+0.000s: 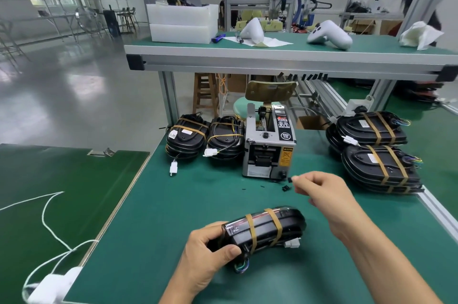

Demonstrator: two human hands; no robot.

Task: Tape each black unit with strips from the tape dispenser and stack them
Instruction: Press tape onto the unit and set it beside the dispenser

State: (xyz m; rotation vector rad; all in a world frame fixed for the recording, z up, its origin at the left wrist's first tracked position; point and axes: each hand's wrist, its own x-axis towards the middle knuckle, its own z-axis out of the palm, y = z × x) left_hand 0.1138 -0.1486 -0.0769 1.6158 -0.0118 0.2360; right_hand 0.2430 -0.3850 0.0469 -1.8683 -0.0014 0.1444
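Observation:
My left hand (208, 254) grips the near end of a black unit (267, 227) lying on its side on the green mat (161, 217). Two tan tape strips wrap around its middle, and a white connector hangs at its right. My right hand (319, 192) hovers just in front of the grey tape dispenser (269, 145), fingers curled with thumb and forefinger pinched together. No strip shows between them. Taped units are stacked to the right (381, 167) and behind those (371, 130). Two more stacks (186, 137) (225, 137) stand left of the dispenser.
Small black bits (285, 188) lie on the mat by the dispenser's front. A raised shelf (272, 55) above holds white foam boxes (182, 23) and white shells (329, 34). A white cord (47, 217) trails over the darker bench on the left.

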